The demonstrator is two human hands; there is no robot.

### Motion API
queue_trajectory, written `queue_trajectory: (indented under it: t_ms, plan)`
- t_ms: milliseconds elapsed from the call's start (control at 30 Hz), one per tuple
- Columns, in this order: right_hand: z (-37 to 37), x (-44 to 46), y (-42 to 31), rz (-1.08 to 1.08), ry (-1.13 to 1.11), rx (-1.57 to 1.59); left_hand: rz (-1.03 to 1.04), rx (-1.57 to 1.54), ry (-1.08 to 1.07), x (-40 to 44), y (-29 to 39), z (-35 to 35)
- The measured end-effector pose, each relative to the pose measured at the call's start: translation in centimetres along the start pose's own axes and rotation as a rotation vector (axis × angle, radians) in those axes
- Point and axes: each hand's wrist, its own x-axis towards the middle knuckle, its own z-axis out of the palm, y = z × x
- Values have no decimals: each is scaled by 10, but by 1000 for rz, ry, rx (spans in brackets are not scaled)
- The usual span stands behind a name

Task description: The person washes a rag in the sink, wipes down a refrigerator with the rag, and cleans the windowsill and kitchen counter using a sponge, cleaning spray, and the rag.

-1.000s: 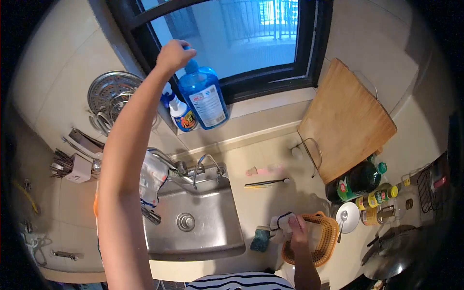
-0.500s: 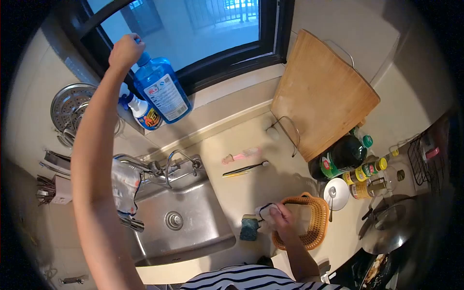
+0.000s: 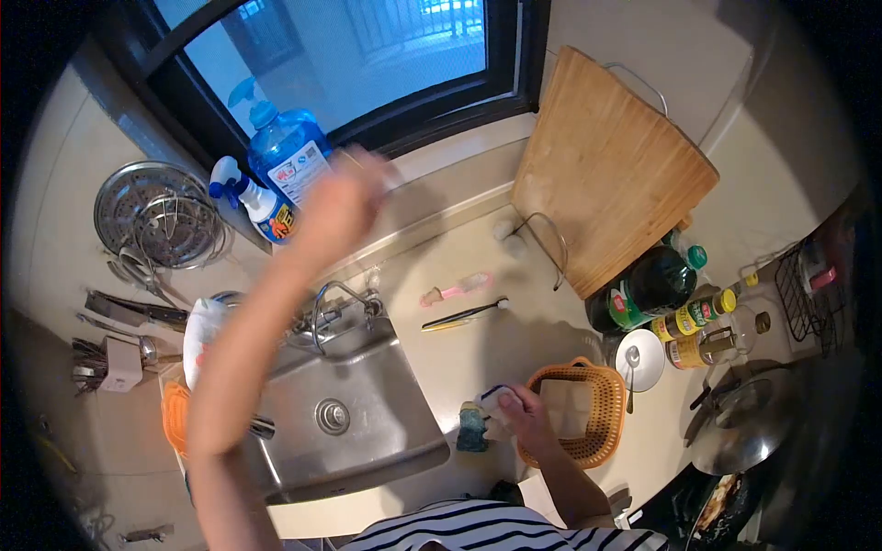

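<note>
So the small white, dark-edged cloth is bunched in the right hand over the table. Left hand is clear of the big blue plastic pump bottle's top on the far sill, too blurry to tell if spread or pinching. Can't tell what's left tbh. Green sponge and orange plastic basket flank the cloth; left arm hides part of the steel sink.

A wooden cutting board stands near a dark, green-capped bottle.
</note>
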Motion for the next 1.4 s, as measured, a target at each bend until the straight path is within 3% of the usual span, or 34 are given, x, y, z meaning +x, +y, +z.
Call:
queue_trajectory:
  t_ms: [33,67,100,167,233,333,367,500,567,700,767,800,867,1000,1200,1267,1300,1333,1400]
  plan:
    - [0,-1,0,34,-7,7,-181,-53,-303,-16,11,34]
    - [1,-1,5,36,-13,0,-202,-138,-479,-31,16,67]
    - [3,0,13,5,-20,10,-191,-217,-428,-60,2,124]
    - [4,-2,15,-36,-20,17,-385,-223,-525,-93,1,185]
    - [6,-10,3,1,-70,-25,-359,-265,-446,-120,-11,240]
    - [3,-9,4,4,-82,-94,-435,-309,-490,-131,-12,253]
    - [3,-9,6,6,-82,-95,-405,-241,-382,-132,-11,255]
    - [4,-5,12,22,-37,-124,-396,-324,-306,-128,-7,234]
    - [3,-4,17,14,-33,-126,-540,-478,-248,-124,3,215]
    - [7,0,9,133,-17,43,-443,-533,-149,-146,-1,223]
    - [7,0,11,198,-11,122,-496,-385,-350,-154,-9,233]
    - [5,2,24,128,-10,82,-498,-389,-348,-160,-8,238]
    - [3,2,30,58,-4,43,-402,-89,-240,-157,5,223]
    - [4,1,19,13,-23,38,-227,-161,-227,-151,20,227]
    - [1,1,22,-6,-3,-65,-182,168,-542,-125,33,253]
    - [-2,4,24,-40,-17,-82,-286,265,-752,-121,47,258]
    - [-2,4,21,32,-13,4,-252,305,-738,-121,49,258]
    - [-2,3,21,109,-12,89,-255,307,-733,-125,47,262]
    - [-6,5,39,78,48,-9,-303,8,-641,-124,35,272]
